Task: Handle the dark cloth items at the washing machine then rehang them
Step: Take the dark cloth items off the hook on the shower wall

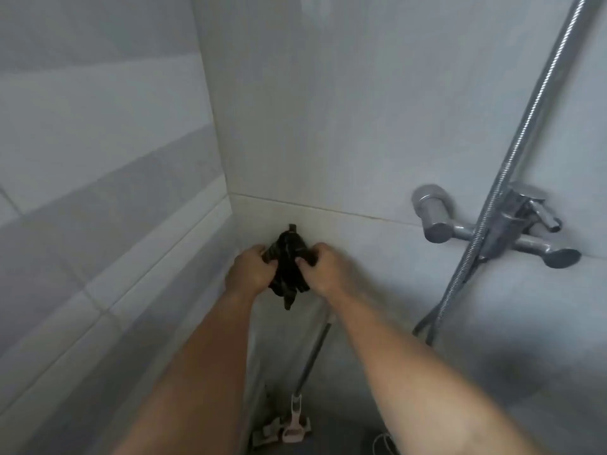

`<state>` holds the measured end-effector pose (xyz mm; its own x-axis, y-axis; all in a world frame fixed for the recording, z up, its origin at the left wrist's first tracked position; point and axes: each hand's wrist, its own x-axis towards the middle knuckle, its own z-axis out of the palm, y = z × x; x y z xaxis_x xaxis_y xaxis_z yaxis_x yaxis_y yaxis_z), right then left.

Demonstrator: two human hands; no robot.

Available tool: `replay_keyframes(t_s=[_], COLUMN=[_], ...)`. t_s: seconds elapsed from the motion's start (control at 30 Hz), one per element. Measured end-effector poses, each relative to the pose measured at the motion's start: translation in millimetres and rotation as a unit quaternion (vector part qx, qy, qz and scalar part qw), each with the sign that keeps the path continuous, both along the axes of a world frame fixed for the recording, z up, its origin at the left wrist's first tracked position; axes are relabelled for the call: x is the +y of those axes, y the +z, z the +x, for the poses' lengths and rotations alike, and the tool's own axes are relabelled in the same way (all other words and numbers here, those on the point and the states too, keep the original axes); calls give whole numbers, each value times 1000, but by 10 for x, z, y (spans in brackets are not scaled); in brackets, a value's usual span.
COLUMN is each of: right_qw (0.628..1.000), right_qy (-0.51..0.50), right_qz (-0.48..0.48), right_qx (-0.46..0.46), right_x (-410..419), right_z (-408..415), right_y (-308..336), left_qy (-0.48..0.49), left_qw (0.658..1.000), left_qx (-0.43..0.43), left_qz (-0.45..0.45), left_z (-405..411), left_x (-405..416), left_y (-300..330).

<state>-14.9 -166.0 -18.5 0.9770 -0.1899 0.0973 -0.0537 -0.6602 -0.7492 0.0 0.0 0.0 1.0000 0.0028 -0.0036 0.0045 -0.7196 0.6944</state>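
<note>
though blur hides its shape, your left hand and right hand both clutch the dark cloth, fingertips buried.

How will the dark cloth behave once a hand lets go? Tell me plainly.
Likely floppy: the dark cloth is bunched between the left hand and right hand, its loose end drooping below them. Probably light, since a pinch at each side holds it. It would likely sag rather than keep shape.
</note>
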Motion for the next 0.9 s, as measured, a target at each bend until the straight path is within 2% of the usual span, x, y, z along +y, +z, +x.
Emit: replay_keyframes(t_s=[0.1,0.23,0.33,0.5,0.7,0.9], right_qw=[998,996,995,993,990,961], right_qy=[-33,-20,-8,-3,-17,-61], right_qz=[12,46,76,113,130,269], right_qx=[-50,-72,-57,-44,-52,-11], right_x=[43,35,-4,-63,-219,-468], right_z=[74,82,28,-278,-1245,-2635], right_y=[-125,-182,-83,216,461,415], left_qy=[-34,-15,-11,-17,-71,-131], left_qw=[997,996,995,992,984,959], left_qx=[-6,-31,22,40,56,124], left_qz=[-65,-80,-96,-119,-155,-220], left_z=[135,184,60,-228,-1001,-2132], left_x=[-51,-47,-22,42,-49,-571], left_y=[-112,-172,3,288,622,647])
